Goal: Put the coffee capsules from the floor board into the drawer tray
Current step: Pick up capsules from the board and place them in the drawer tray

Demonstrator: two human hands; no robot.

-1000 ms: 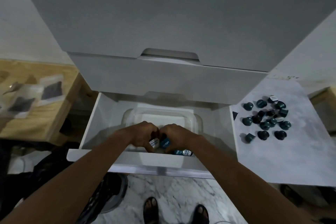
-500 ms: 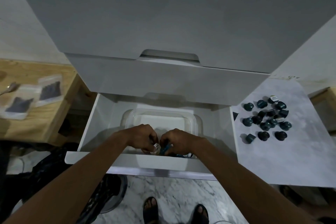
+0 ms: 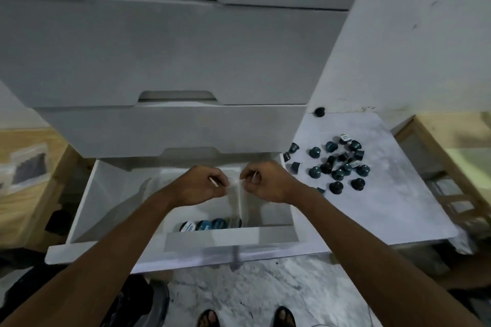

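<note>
The bottom drawer (image 3: 186, 249) stands pulled out, with a clear plastic tray (image 3: 155, 183) inside it. A row of dark blue coffee capsules (image 3: 210, 224) lies along the tray's near wall. My left hand (image 3: 202, 184) and my right hand (image 3: 265, 180) hover side by side above the tray. Both pinch the top of a thin clear plastic piece (image 3: 239, 202) that hangs down between them. To the right, several teal and black capsules (image 3: 337, 164) lie scattered on the white floor board (image 3: 385, 207).
One lone capsule (image 3: 319, 111) sits at the board's far corner by the wall. Shut drawers (image 3: 172, 61) overhang the open one. Wooden boards flank both sides, the left (image 3: 29, 167) bearing clear bags. My sandalled feet (image 3: 247, 317) stand on marble floor.
Both hands have risen from the tray's near edge, leaving the capsules lying there. They now pinch a clear plastic piece above the tray. The view has tilted upward.
</note>
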